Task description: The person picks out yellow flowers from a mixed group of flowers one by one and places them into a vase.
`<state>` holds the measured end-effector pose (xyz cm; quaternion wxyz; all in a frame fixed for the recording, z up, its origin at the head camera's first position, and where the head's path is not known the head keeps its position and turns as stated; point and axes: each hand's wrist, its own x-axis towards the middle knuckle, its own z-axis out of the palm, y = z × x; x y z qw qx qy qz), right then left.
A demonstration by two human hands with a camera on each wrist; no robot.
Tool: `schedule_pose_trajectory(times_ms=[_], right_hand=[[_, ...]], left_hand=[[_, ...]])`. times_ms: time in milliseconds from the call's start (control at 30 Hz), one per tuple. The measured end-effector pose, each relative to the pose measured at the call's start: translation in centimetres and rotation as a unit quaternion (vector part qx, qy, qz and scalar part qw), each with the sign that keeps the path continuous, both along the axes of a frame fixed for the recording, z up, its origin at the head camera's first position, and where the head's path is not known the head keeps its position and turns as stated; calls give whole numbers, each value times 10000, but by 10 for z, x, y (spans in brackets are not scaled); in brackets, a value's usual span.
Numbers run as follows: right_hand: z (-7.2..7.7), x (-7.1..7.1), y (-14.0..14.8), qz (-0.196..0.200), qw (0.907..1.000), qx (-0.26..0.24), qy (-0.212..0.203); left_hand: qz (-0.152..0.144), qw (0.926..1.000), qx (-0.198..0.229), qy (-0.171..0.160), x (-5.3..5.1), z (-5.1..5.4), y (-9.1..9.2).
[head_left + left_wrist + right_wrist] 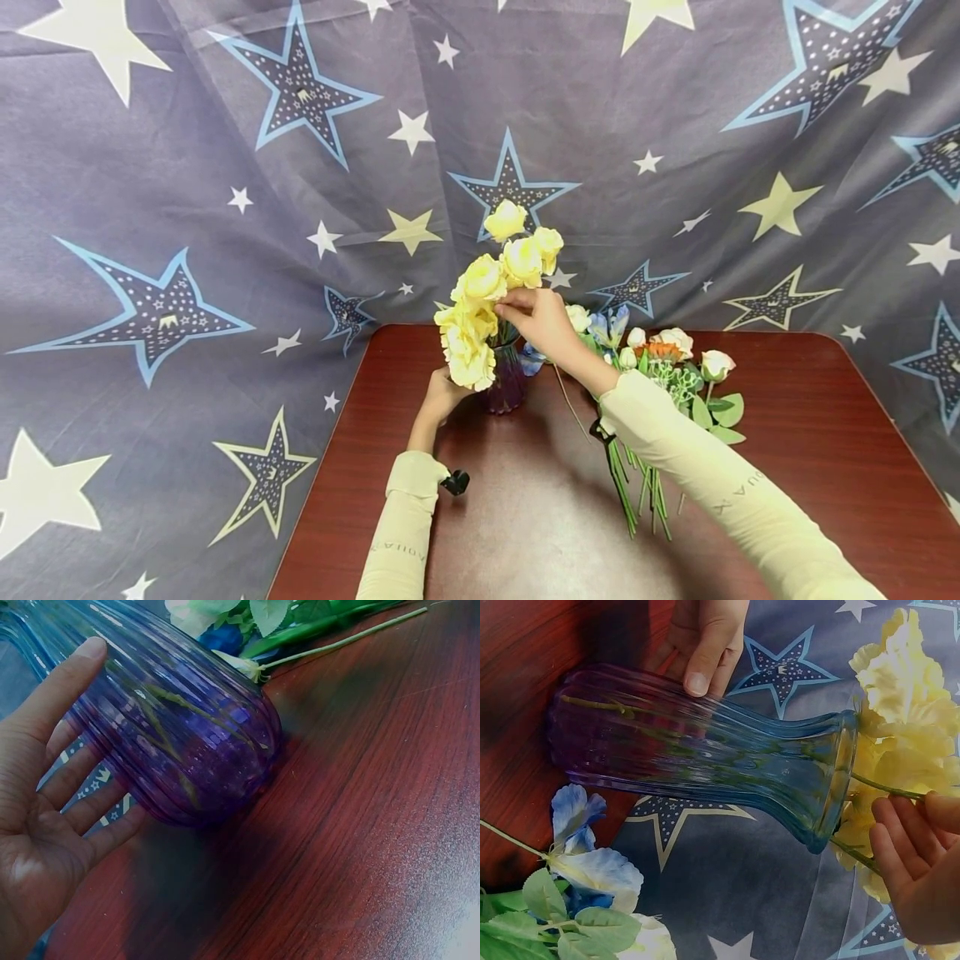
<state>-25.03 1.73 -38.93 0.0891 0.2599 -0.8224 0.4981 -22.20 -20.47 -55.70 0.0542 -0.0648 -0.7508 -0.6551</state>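
A ribbed glass vase [502, 385], blue at the neck and purple at the base, stands on the table with several yellow flowers [482, 278] in it. My left hand [444, 395] holds the vase at its side; in the left wrist view the thumb lies on the near side of the glass [199, 742] and the fingers reach behind. Above the rim, my right hand [542, 321] is among the blooms. The right wrist view shows its thumb and forefinger pinching a thin green stem [889, 787] just outside the vase mouth. Stem ends show through the glass.
Right of the vase lies a pile of artificial flowers: a pale pink rose [717, 365], an orange flower [660, 351], blue blooms [609, 326], white ones and green stems [654, 500]. A star-patterned cloth [360, 208] hangs behind the red-brown table [525, 517].
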Motion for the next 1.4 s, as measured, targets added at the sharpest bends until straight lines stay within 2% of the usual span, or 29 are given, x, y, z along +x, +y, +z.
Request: schedule_pose_trajectory(times_ms=[200, 333, 433, 633, 800, 900, 1000, 1133, 1233, 1367, 1400], right_hand=[[0, 2, 1, -217, 9986, 98, 463], [-2, 4, 2, -352, 9963, 242, 739], [-4, 6, 2, -379, 9951, 396, 823], [-9, 6, 2, -344, 9943, 706, 725], [-13, 6, 0, -218, 9928, 950, 695], [-16, 6, -1, -233, 9897, 1251, 659], [-20, 7, -2, -369, 9842, 1597, 664], [-23, 7, -4, -475, 9803, 1761, 763], [-24, 7, -4, -507, 9795, 1751, 852], [-25, 7, -5, -596, 9783, 1784, 872], [-25, 8, -6, -601, 9787, 1767, 855]], left_hand=[[7, 10000, 30, -92, -2, -3, 0], [100, 9998, 77, -152, -9, -19, -1], [228, 9996, 14, -169, -14, -30, -1], [253, 9996, 76, -137, -16, -34, -1], [283, 9996, -2, -8, -15, -33, -1], [378, 9992, -100, -79, -15, -31, -1], [349, 9992, -80, -193, -13, -27, -1], [131, 9996, -37, -243, -5, -11, -1], [78, 9997, -72, -230, 1, 0, 0], [107, 9996, -159, -200, 1, 1, 0], [121, 9996, -181, -182, -1, -3, 0]])
